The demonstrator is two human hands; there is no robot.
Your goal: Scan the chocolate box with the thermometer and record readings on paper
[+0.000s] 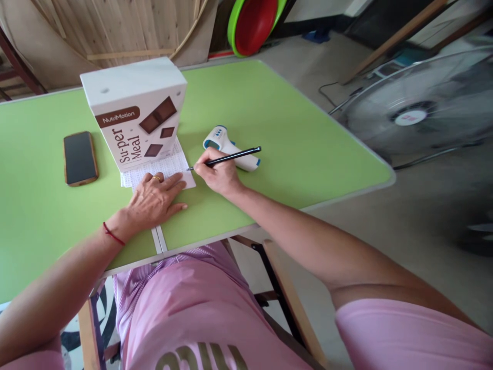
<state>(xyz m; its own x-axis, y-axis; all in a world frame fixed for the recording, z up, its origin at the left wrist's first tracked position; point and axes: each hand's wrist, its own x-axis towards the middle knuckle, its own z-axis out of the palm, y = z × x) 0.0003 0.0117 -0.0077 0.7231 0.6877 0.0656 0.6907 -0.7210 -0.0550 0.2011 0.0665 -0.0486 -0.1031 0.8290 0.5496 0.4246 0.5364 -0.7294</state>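
Observation:
My right hand (217,172) is closed around a black pen (234,155), its tip at the right edge of a sheet of paper (188,180) covered in small writing. Flat on the lower part of the paper lies my left hand (156,198), fingers spread, with a ring and a red wrist cord. A white NutriMotion box (134,113) stands upright on the paper and hides its upper part. Just behind my right hand, a white and blue infrared thermometer (248,162) rests on the table, partly covered by the hand and pen.
The green folding table (300,154) has a seam near my left hand. A phone (80,158) in a brown case lies left of the box. To the right stands a large floor fan (412,115). Red and green basins (256,25) lean behind the table.

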